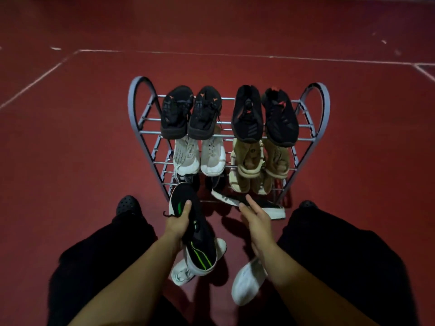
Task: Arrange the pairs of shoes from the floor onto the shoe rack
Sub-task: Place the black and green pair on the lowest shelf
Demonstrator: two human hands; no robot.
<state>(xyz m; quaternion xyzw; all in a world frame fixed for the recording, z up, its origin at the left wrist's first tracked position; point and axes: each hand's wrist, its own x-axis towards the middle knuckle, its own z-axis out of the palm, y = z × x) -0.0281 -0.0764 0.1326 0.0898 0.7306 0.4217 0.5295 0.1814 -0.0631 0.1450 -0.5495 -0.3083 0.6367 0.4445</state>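
shoes still on the floor come first: a white pair (247, 281) lies nearest, between the knees, partly under the arms. above it the left hand (177, 222) grips a black shoe with green stripes (200, 241), thumb curled over its upper, heel end low and toe pointing toward the rack. the right hand (255, 216) reaches with fingers straight and relaxed, tips just at a black shoe with a white sole (259, 204) lying slanted on the floor before the rack's bottom shelf. a good move, i judge, is to take that one by its middle, turn it straight, and slide it in. beyond, the shoe rack (138, 128) already carries dark pairs on top, pale ones below.
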